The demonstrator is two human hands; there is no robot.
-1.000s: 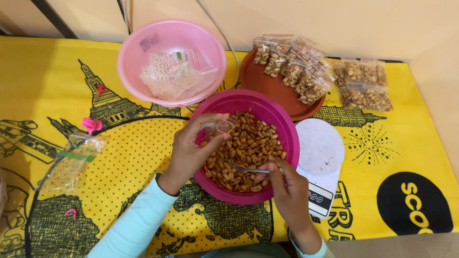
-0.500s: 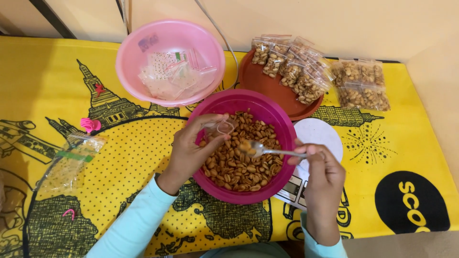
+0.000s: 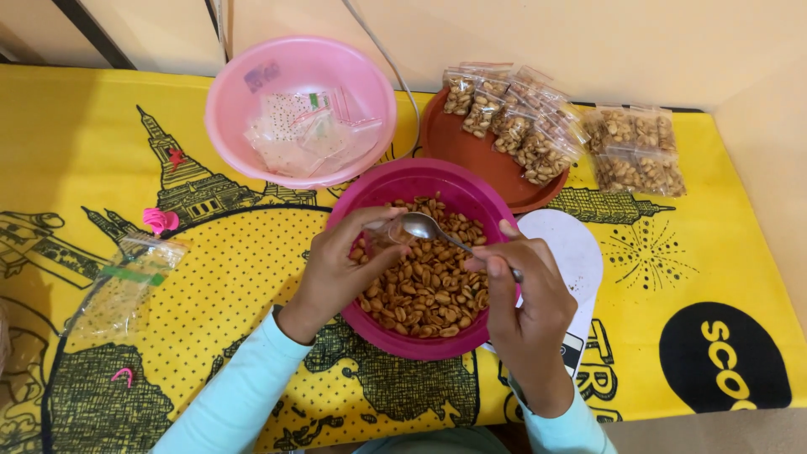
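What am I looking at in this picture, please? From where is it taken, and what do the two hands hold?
The picture comes from a camera worn on a person's head, looking down at their own two bare hands; no machine is there. The left hand pinches a small clear bag over a magenta bowl of roasted peanuts. The right hand holds a metal spoon in its grip, with the spoon's bowl at the bag's mouth. Behind, a pink bowl contains empty clear bags, and a brown tray carries filled packets. More filled packets lie on the yellow printed cloth. A loose plastic bag lies at the left.
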